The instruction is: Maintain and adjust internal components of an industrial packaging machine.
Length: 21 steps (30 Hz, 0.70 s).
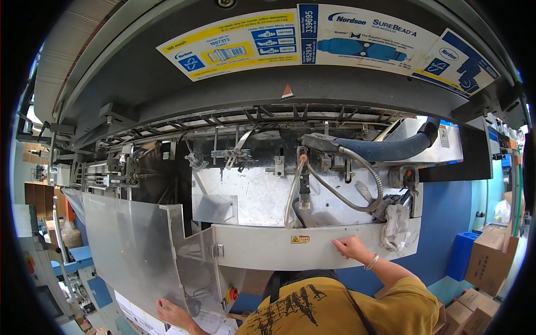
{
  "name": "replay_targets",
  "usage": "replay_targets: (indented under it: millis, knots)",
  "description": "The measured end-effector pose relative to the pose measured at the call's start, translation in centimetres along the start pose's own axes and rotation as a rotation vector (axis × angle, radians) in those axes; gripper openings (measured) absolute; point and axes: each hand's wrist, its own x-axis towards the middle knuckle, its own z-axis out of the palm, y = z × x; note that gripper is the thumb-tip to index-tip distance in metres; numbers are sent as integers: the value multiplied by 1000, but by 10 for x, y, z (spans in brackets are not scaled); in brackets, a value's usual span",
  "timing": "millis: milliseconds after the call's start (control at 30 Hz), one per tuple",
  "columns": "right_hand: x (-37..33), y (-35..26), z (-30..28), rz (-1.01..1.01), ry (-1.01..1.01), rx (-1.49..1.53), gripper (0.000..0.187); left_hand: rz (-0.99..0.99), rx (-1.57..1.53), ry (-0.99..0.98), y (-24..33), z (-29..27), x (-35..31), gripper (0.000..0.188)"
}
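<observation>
My right hand (pixel 350 247), with a bracelet at the wrist, rests its curled fingers on the pale metal front panel (pixel 268 248) of a machine. Nothing shows in it. A warning label (pixel 300 239) is to its left, and a crumpled whitish glove or rag (pixel 395 226) hangs over the panel to its right. My left hand (pixel 172 312) is low at the left, by the bottom edge of the clear plastic guard (pixel 128 240). Its fingers look bent in; whether they grip the guard edge or something else cannot be made out.
A metal deck (pixel 262 195) behind the panel carries brackets, a nozzle (pixel 304 190) and looping hoses. A thick blue hose (pixel 391 148) runs right. Overhead spans a dark beam (pixel 234 92) with stickers. A red knob (pixel 231 294) sits beside the guard. Cardboard boxes (pixel 491 259) stand at right.
</observation>
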Motion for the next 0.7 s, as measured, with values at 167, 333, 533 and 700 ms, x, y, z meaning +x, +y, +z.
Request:
replay_targets:
  millis: [167, 333, 533, 700]
  knots:
    - [1, 0, 0, 18, -17, 16, 47, 14, -2, 9, -2, 2, 0, 39]
    - [0, -2, -1, 25, -24, 13, 48, 11, -9, 18, -4, 3, 0, 39]
    - [-1, -4, -1, 5, -15, 18, 48, 3, -15, 5, -4, 2, 0, 38]
    - [-2, -2, 0, -5, -10, 27, 48, 7, -12, 2, 2, -2, 0, 39]
